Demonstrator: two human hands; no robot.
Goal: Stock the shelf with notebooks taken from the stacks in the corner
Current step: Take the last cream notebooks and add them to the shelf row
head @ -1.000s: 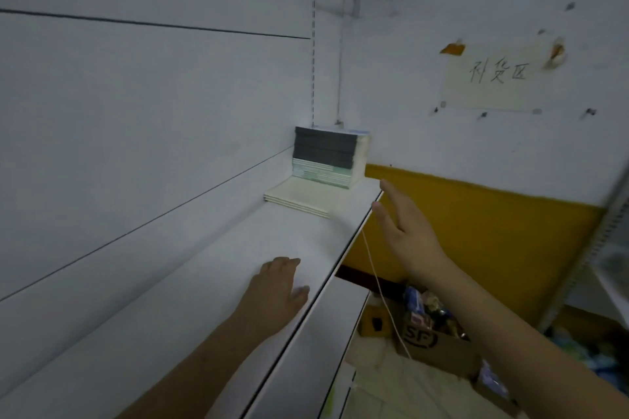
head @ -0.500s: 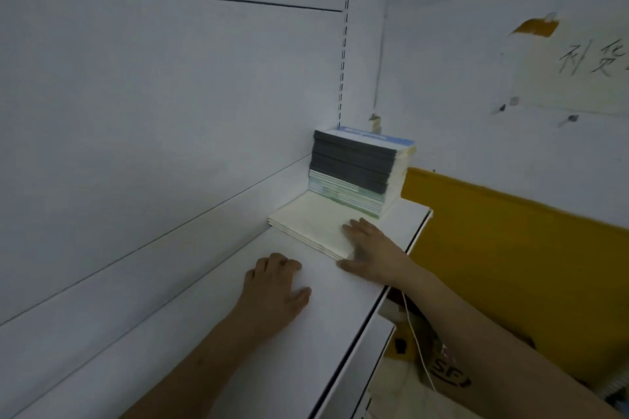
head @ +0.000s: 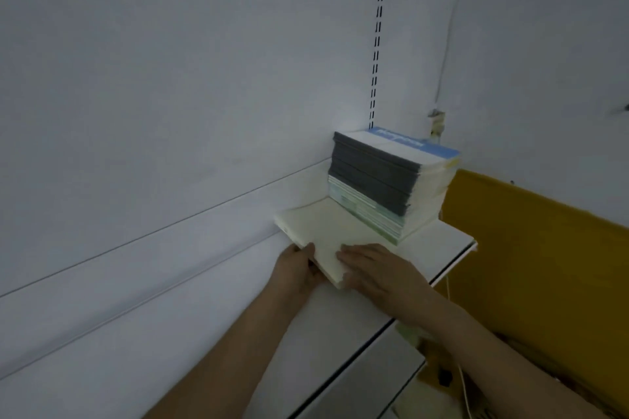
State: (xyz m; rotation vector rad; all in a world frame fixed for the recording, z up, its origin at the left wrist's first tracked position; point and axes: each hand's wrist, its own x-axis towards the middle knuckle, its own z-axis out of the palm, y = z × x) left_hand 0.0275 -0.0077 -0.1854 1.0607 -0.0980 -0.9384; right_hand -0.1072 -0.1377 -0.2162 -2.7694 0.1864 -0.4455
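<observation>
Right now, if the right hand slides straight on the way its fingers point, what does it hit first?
The right hand lies flat on the cream notebooks, fingers pointing up-left. Straight on it probably crosses them to the white back panel; depth is unclear.

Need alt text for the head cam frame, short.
Two bare hands grip a thin cream notebook pile on a white shelf: left hand at its near edge, right hand flat on top. A taller stack of grey-spined notebooks sits behind it in the corner.
</observation>
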